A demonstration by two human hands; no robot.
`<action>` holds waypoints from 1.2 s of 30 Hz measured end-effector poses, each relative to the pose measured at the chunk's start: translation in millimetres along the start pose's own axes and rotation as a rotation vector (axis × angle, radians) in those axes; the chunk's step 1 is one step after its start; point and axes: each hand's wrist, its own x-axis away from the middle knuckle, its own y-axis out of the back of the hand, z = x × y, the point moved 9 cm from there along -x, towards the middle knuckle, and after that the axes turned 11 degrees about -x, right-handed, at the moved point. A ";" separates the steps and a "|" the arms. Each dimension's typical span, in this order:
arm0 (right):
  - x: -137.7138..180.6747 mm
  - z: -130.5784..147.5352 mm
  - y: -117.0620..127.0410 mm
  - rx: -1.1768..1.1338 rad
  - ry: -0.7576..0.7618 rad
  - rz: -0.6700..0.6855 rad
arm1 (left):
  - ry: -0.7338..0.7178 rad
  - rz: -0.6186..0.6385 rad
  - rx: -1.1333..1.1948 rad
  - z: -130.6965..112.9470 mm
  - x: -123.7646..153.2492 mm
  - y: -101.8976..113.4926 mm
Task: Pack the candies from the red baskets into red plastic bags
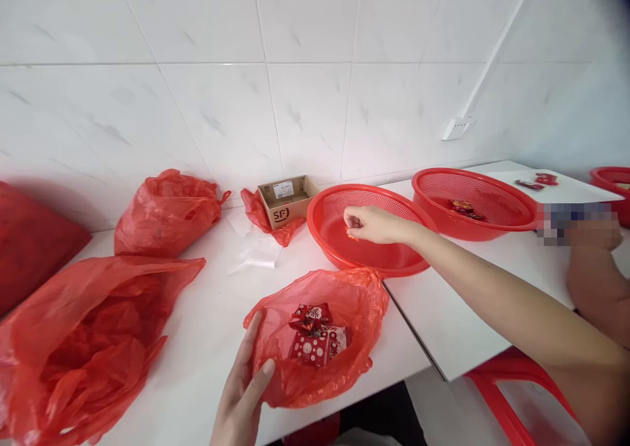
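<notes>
My left hand (245, 391) holds the near rim of a small open red plastic bag (339, 302) on the white table, thumb pinching the plastic against the fingers. Red wrapped sweets (315, 338) lie inside the bag. My right arm reaches over the bag into a red mesh basket (325, 213). My right hand (371, 224) is curled there, fingertips pinched on a small orange-red piece (352, 237) just above the basket's floor.
A second red basket (516, 210) with a few sweets stands to the right, a third at the far right edge. A small cardboard box (287, 200) sits by the tiled wall. Larger red bags (167, 213) lie left. Another person's arm (598, 282) is at right.
</notes>
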 end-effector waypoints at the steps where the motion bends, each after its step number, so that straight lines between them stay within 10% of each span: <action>1: 6.9 18.8 -3.9 -0.063 0.063 -0.010 | -0.001 -0.002 -0.005 0.0 -0.4 -0.1; 7: 53.8 81.6 -42.7 0.155 0.261 -0.075 | -0.042 -0.028 -0.082 2.4 -6.4 10.0; 15: 95.4 10.0 -53.5 0.358 0.058 -0.233 | -0.093 -0.139 -0.239 10.2 -8.6 48.4; 22: 135.4 17.3 -112.4 0.275 0.234 -0.439 | -0.092 -0.170 -0.251 11.4 -9.7 51.2; 31: 81.5 -14.6 -44.7 0.155 0.198 -0.595 | -0.069 -0.247 -0.157 4.6 -9.7 55.9; 36: 106.8 -5.9 -34.2 0.023 0.185 -0.710 | -0.021 -0.226 -0.586 15.5 -11.2 88.8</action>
